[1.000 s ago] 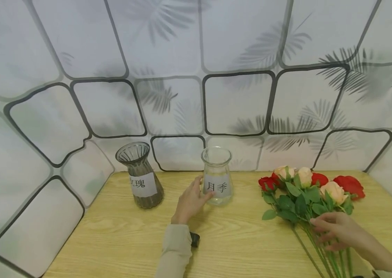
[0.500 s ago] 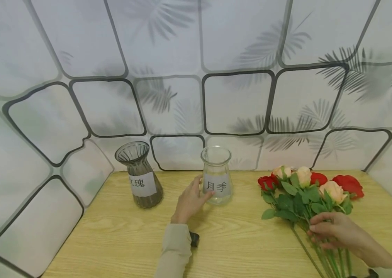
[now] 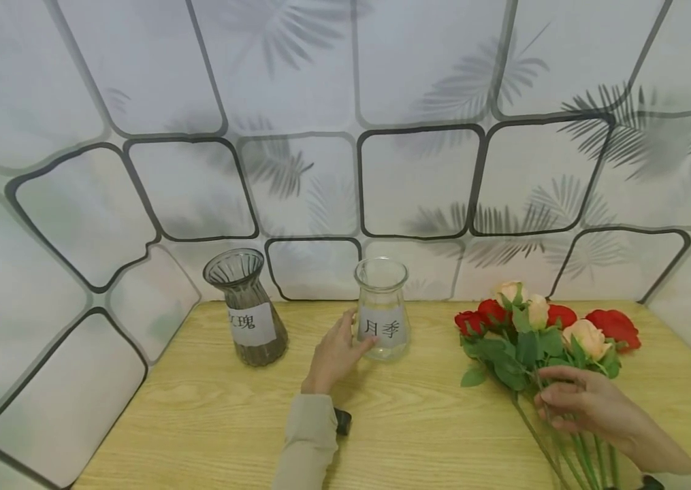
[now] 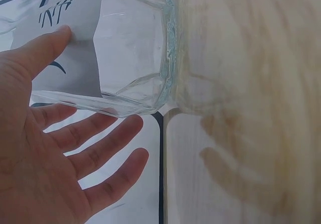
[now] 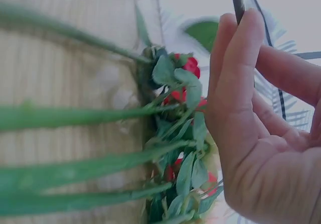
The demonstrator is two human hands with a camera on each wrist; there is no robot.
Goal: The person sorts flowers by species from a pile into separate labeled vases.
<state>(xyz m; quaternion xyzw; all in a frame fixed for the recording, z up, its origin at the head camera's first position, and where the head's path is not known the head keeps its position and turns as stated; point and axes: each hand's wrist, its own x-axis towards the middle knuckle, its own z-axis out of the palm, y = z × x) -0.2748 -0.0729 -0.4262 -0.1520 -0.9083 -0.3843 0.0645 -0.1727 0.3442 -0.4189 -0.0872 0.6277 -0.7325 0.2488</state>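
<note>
My left hand [image 3: 334, 354] holds a clear glass vase [image 3: 382, 286] at its left side. In the left wrist view its thumb lies on the white paper label [image 4: 85, 68], with the other fingers spread along the vase's far side. At the right, my right hand [image 3: 590, 405] pinches a stem [image 5: 236, 0] between thumb and fingertip. The stem belongs to a peach artificial rose [image 3: 509, 292], raised a little above the bunch; a green leaf [image 5: 203, 34] shows beside it. Under that hand lie red roses [image 3: 615, 329] and other peach roses [image 3: 588, 339], their green stems pointing toward me.
A grey ribbed glass vase [image 3: 244, 292] with a labelled front stands at the left on the wood-grain table [image 3: 198, 422]. Behind the table rises a patterned wall covering [image 3: 419, 184]. A black band [image 3: 342, 422] sits at my left wrist.
My right hand has moved slightly left and up, lifting one peach rose, whose head rises above the others. The left hand and both vases stay in place.
</note>
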